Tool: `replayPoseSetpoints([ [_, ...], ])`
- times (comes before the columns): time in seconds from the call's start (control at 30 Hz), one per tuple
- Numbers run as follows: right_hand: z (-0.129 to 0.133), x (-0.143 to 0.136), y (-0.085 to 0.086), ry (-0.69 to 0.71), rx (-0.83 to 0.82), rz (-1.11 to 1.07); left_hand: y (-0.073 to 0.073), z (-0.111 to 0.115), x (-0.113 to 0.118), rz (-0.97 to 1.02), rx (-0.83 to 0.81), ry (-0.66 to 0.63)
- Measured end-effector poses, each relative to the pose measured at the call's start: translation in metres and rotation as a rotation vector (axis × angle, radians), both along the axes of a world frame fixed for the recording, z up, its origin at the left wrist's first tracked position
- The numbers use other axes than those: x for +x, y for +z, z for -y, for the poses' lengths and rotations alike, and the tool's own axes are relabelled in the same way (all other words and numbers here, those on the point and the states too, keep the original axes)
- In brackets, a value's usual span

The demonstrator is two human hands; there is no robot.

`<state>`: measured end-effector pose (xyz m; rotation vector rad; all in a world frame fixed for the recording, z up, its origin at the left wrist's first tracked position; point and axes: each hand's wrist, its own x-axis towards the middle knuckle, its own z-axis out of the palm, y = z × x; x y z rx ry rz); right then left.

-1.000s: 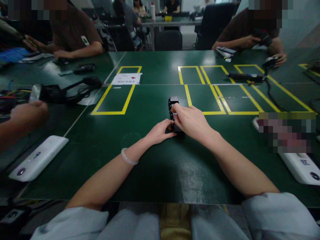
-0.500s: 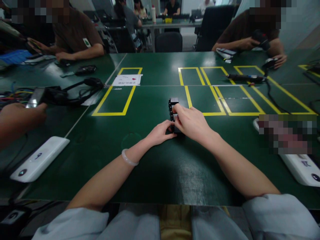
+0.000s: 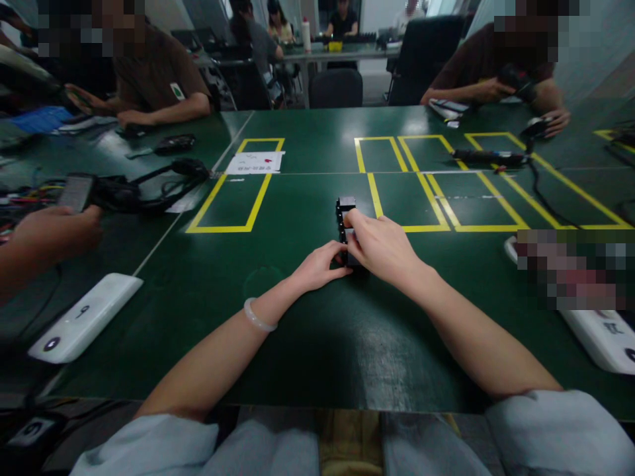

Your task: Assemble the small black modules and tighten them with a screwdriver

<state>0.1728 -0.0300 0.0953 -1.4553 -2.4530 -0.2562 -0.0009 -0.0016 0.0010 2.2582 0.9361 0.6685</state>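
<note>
A small black object (image 3: 346,201) with a lighter top face stands on the green table (image 3: 297,357), in front of me near the middle. My left hand (image 3: 325,266), with a pale bracelet on its wrist, grips the object's near left end between thumb and fingers. My right hand (image 3: 380,244) is closed over its right side, fingers bent down onto it. Both hands cover much of the object, so its full shape is hidden.
Yellow tape outlines (image 3: 221,229) mark the table beyond my hands. A paper sheet (image 3: 255,162) lies back left. White cases (image 3: 86,317) rest at left and right. A person's hand (image 3: 54,231) holds a device at left. A black tool (image 3: 491,157) lies back right.
The whole view has shifted slightly, with the scene sitting a little lower and to the right. Both hands keep the same hold on the black object.
</note>
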Motion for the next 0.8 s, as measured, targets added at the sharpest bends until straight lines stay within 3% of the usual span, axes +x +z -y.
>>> replayPoseSetpoints([
  [0.2, -0.0022, -0.0001, -0.0007, -0.032, -0.009, 0.092, -0.0014, 0.0, -0.0003, -0.023, -0.035, 0.008],
  [0.8, -0.0022, 0.0008, -0.002, -0.016, -0.023, 0.021, 0.0011, 0.0015, 0.0006, -0.02, -0.027, 0.014],
])
